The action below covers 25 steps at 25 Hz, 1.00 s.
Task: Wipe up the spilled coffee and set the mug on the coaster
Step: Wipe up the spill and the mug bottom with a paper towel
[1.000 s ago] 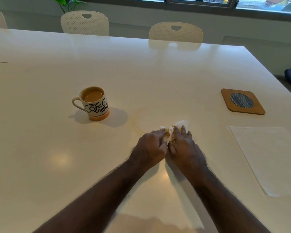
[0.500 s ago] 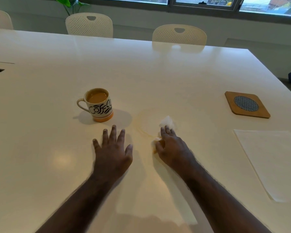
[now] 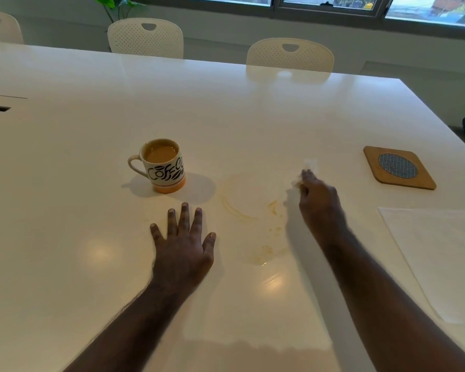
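White mug with black lettering, orange base, tan coffee. Tan-brown stain rings on the cream table. Wooden-brown coaster, grey mesh centre.

A big white table fills most of the room. A flat white sheet of paper lies on the table, by its right edge. Two white chairs with little holes, one and another, stand at the far side of the table. A third white chair peeks in at the table's far left corner. A green plant grows behind the table. Windows run along the wall past the table.
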{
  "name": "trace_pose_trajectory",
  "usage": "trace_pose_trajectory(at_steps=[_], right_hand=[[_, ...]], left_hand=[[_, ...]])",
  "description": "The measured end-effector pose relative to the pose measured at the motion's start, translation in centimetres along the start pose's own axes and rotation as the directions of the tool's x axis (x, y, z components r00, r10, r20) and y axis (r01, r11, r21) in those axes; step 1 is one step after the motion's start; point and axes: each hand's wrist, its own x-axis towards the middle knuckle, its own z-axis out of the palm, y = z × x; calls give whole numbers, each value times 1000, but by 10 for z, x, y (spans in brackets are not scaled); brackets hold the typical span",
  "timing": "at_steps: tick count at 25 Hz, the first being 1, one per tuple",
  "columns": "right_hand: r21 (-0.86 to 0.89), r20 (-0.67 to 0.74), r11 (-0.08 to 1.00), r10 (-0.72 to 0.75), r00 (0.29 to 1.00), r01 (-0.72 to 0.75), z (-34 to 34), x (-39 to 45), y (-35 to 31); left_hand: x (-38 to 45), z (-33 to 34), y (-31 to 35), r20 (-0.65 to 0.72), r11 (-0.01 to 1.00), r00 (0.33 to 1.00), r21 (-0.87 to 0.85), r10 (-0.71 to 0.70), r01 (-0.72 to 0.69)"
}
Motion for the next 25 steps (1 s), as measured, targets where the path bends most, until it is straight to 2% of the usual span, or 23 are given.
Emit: trace_pose_trajectory(at_steps=[2,5,8,11,16,19,20,23,25], right_hand=[[-34,38,997,74,997,-73,4,20,11],[-99,216,978,200,956,-183,23,41,7],[-205,350,979,82,933,-9,43,55,-24],[-267,499,933,-82,863,243,64,47,-70],[-136,602,852,-334,725,505,72,-11,-112],[-82,623,750,-475,621,656,56,-52,-99],[-56,625,751,-488,610,658,50,-65,-88],[3,597,858,-413,687,513,31,-99,-48],[-45,578,909,-315,753,415,20,-107,-17]], left_hand=[[0,0,0,2,1000,1000,1,-2,2],[0,0,0,1,1000,1000,-11,-3,3],[0,0,0,-6,1000,1000,-18,1,-1],[1,1,-1,-9,1000,1000,-25,4,-4],[3,4,-3,-25,999,999,-34,21,-22],[2,3,-4,-49,998,998,-51,25,-27],[2,3,-5,-50,998,999,-57,21,-24],[1,4,-4,-53,997,999,-75,7,-11],[1,4,-3,-53,997,999,-73,0,-4]])
